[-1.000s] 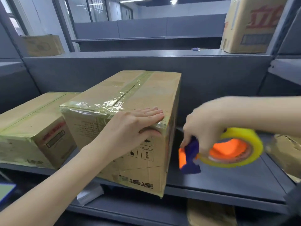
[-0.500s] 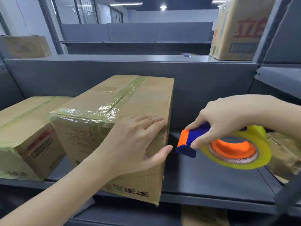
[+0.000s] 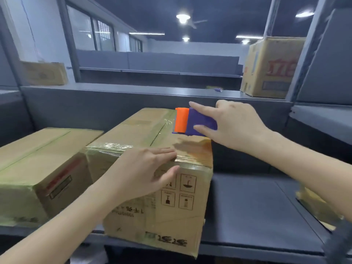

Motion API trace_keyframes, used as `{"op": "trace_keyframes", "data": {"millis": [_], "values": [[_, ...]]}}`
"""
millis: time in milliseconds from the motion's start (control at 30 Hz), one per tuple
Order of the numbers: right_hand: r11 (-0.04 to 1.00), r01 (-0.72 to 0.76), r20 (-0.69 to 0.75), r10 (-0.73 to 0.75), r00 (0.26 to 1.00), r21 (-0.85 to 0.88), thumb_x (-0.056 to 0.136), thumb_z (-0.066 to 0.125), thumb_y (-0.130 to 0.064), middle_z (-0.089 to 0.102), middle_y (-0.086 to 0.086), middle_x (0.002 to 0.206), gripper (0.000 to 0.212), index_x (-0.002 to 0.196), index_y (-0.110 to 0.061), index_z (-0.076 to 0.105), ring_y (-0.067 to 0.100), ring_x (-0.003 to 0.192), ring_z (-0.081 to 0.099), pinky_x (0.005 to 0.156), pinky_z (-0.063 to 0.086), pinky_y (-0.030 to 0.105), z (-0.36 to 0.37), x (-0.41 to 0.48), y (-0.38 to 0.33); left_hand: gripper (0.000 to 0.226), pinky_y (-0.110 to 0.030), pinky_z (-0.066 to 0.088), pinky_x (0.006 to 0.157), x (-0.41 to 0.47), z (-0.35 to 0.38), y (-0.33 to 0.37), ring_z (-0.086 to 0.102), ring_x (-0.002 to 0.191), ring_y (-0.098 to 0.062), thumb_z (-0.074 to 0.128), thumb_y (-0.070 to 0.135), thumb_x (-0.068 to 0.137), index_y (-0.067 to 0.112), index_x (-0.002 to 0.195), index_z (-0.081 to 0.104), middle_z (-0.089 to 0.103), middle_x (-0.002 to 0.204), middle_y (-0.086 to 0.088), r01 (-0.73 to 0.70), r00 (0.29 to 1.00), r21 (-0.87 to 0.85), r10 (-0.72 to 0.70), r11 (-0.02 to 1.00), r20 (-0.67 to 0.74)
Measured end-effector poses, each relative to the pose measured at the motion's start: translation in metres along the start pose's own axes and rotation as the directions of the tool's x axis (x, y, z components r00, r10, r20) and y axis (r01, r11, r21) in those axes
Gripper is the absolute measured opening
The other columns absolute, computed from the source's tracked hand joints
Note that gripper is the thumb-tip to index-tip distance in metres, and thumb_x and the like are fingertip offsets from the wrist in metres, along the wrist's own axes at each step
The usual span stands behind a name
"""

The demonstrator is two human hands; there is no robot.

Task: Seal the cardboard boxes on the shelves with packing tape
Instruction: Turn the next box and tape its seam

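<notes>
right fingers (image 3: 202, 127): wrapped round the purple body of the tape gun (image 3: 192, 121), index finger stretched along its top. So the right hand (image 3: 234, 126) is gripping the gun, its orange nose pointing left, right at the far end of the box top. The tape roll itself is hidden behind the hand.

left fingers (image 3: 163, 155): flat and spread, not gripping anything, just pressing on the near top edge of the box (image 3: 152, 141), thumb hooked over onto the front face. The left hand (image 3: 144, 172) covers the middle of that edge.

box: sits on the shelf (image 3: 257, 206), turned at a bit of an angle, its near bottom corner hanging past the shelf's front lip. Glossy tape already runs along the centre seam and across the near top edge. The gun's nose is at the far end of that seam; can't tell if it's actually touching.

left side: a second box (image 3: 38, 168) is jammed right against it, so there's no gap there. That one has tape on its top and front edge too.

right side: loads of bare shelf, wide open until a crumpled bit of cardboard (image 3: 314, 204) at the far right.

behind: the grey back panel (image 3: 95, 109) stands just past the box's far edge, pretty tight there.

up top: two more boxes, a small one (image 3: 44, 74) far left and a tall one (image 3: 270, 67) with red print far right, well apart.
</notes>
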State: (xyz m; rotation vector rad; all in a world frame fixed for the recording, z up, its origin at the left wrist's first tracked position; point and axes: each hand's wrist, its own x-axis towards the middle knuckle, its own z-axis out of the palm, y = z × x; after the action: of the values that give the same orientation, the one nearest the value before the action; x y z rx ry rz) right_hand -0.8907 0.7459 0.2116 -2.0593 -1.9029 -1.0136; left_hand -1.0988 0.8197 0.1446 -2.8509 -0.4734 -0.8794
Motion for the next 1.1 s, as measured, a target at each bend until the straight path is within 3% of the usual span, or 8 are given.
{"op": "trace_keyframes", "data": {"millis": [200,333,533,700,800,867,967,1100], "values": [[0.995,0.031,-0.027,-0.028,0.999,0.097,0.089,0.050,-0.053,0.035,-0.001,0.083,0.061,0.144,-0.042,0.026,0.017,0.076,0.036,0.068,0.032,0.029,0.028,0.020,-0.037,0.049,-0.029,0.059,0.065,-0.031,-0.020,-0.057,0.069,0.088,-0.009,0.052,0.059,0.079,0.024,0.107,0.072,0.069,0.108,0.009,0.060,0.998,0.160,-0.064,0.985,0.018],[0.981,0.024,-0.022,-0.020,1.000,0.191,0.087,0.057,-0.048,0.035,-0.003,0.083,0.066,0.145,-0.036,0.028,0.022,0.081,0.045,0.077,0.043,0.038,0.046,0.023,-0.046,0.049,-0.027,0.056,0.057,-0.043,-0.012,-0.070,0.071,0.082,-0.013,0.085,0.035,0.060,0.014,0.102,0.073,0.072,0.101,0.002,0.007,0.999,0.237,0.002,0.972,-0.037],[0.956,0.002,0.025,-0.010,1.000,0.293,0.083,0.064,-0.043,0.051,0.003,0.088,0.061,0.138,-0.026,0.044,0.028,0.090,0.052,0.084,0.036,0.035,0.053,0.028,-0.025,0.041,-0.034,0.059,0.065,-0.032,0.011,-0.047,0.071,0.082,-0.021,0.090,0.013,0.053,0.001,0.089,0.074,0.073,0.089,-0.011,0.011,0.978,0.210,0.034,0.978,-0.207],[0.994,0.104,-0.041,-0.102,0.994,0.032,0.084,0.065,-0.037,0.042,0.015,0.142,0.070,0.145,-0.026,0.032,0.034,0.137,0.029,0.116,0.013,0.046,0.044,0.025,-0.031,0.042,-0.029,0.050,0.092,-0.038,0.002,-0.051,0.062,0.108,-0.014,0.068,0.030,0.084,0.010,0.120,0.063,0.063,0.121,-0.002,0.108,0.982,-0.098,-0.121,0.989,-0.144],[0.939,0.295,-0.123,-0.276,0.953,0.179,0.090,0.059,-0.026,0.045,0.010,0.142,0.053,0.140,-0.021,0.042,0.029,0.139,0.028,0.116,0.014,0.040,0.032,0.032,-0.061,0.025,-0.031,0.053,0.072,-0.054,-0.013,-0.069,0.067,0.084,-0.020,0.052,0.025,0.093,0.009,0.101,0.070,0.072,0.096,-0.004,0.225,0.922,-0.169,-0.266,0.960,-0.282],[0.879,0.315,-0.034,-0.326,0.945,0.359,0.096,0.050,-0.025,0.044,0.001,0.143,0.043,0.139,-0.023,0.044,0.020,0.142,0.023,0.114,0.014,0.028,0.030,0.040,-0.084,0.027,-0.024,0.040,0.055,-0.063,-0.022,-0.091,0.054,0.060,-0.013,0.047,0.021,0.095,0.010,0.076,0.062,0.061,0.065,0.000,0.406,0.811,-0.225,-0.463,0.886,-0.357],[0.803,0.255,0.137,-0.382,0.914,0.538,0.099,0.039,-0.029,0.036,-0.010,0.147,0.040,0.139,-0.024,0.042,0.010,0.144,0.012,0.112,0.014,0.023,0.036,0.053,-0.110,0.031,-0.016,0.034,0.049,-0.070,-0.026,-0.121,0.049,0.052,-0.005,0.046,0.021,0.094,0.011,0.066,0.056,0.055,0.056,0.005,0.556,0.714,-0.398,-0.664,0.730,-0.221],[0.739,0.203,0.259,-0.458,0.850,0.642,0.101,0.033,-0.027,0.033,-0.014,0.148,0.041,0.142,-0.022,0.038,0.010,0.144,0.008,0.112,0.012,0.021,0.045,0.070,-0.131,0.041,-0.022,0.045,0.059,-0.072,-0.014,-0.135,0.057,0.053,-0.008,0.049,0.028,0.095,0.009,0.062,0.062,0.063,0.057,0.002,0.567,0.734,-0.570,-0.678,0.595,0.022]]}}
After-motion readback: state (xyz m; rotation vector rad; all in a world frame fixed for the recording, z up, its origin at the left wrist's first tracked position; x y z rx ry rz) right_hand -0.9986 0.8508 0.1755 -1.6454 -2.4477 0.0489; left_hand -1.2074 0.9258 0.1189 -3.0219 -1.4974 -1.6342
